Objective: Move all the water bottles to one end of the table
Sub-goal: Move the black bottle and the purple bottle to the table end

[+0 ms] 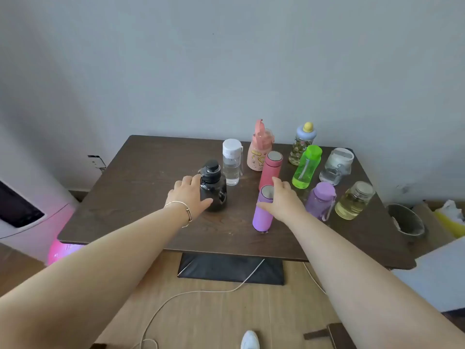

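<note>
Head cam view, looking down at a dark wood bench [141, 197] with a bunch of water bottles crowded toward its right half. The left hand [191, 195] is spread wide, fingers curved round the left side of a stubby black bottle [214, 190], thumb low near its base, so it's touching but not really closed on it. There's a thin gold bracelet [185, 210] on that wrist. The right hand [284, 201] is open too, palm against the right side of the tall purple flask [263, 210], thumb across its front just under the silver lid; a loose wrap, not a tight grip as far as I can see.

Right behind the purple flask stands a pink flask [270, 170], nearly touching it. Further back sit a clear bottle with a white cap [232, 162] and a peach bottle with a handle [259, 149]. To the right are a green bottle [307, 167], a patterned bottle with a yellow top [302, 144], a clear jug with a white lid [336, 166], a small purple bottle [320, 200] and a yellowish glass bottle [353, 200]. All upright.
</note>
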The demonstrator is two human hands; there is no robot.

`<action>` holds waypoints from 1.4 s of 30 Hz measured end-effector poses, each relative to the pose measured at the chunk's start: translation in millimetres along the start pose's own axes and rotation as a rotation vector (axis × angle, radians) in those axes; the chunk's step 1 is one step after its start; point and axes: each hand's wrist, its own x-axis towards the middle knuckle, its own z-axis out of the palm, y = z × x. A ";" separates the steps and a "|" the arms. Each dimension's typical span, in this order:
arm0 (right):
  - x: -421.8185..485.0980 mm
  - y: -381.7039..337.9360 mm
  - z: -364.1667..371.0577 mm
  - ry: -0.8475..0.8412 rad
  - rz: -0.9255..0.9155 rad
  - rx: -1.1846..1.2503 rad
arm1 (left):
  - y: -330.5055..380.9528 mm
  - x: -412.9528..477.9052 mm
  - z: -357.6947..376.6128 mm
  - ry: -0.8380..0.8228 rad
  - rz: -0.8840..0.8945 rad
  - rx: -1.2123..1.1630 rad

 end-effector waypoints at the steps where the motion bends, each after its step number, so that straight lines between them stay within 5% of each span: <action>1: 2.2 2.5 6.0 -0.008 0.022 0.046 | 1.3 2.5 3.7 -0.013 -0.031 -0.023; 10: 22.3 40.8 55.4 0.111 -0.077 0.391 | 13.5 44.1 49.1 -0.006 -0.253 -0.325; 26: 50.5 46.7 52.8 0.137 -0.088 0.393 | -9.6 85.5 95.7 0.042 -0.331 -0.837; 42: 64.1 36.6 54.7 0.203 -0.001 0.392 | -15.5 94.7 115.1 0.091 -0.297 -0.867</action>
